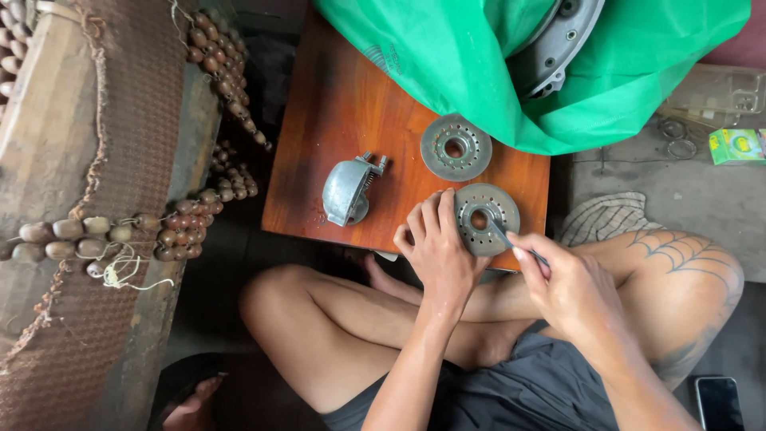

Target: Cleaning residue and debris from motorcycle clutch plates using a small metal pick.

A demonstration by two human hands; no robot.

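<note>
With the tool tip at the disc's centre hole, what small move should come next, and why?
Probably keep the left hand pressing the near disc flat on the wooden board while the right hand works the thin tool around the hole: the disc lies loose near the board's edge.

Left hand (pixel 437 243) steadies metal disc (pixel 488 217); right hand (pixel 562 281) grips tool (pixel 504 236).

Both bare forearms reach up from six o'clock. The left hand (pixel 437 247) lies palm down, fingers curled toward one o'clock. The right hand (pixel 562 283) is closed in a pinching grip, knuckles toward eleven o'clock.
</note>
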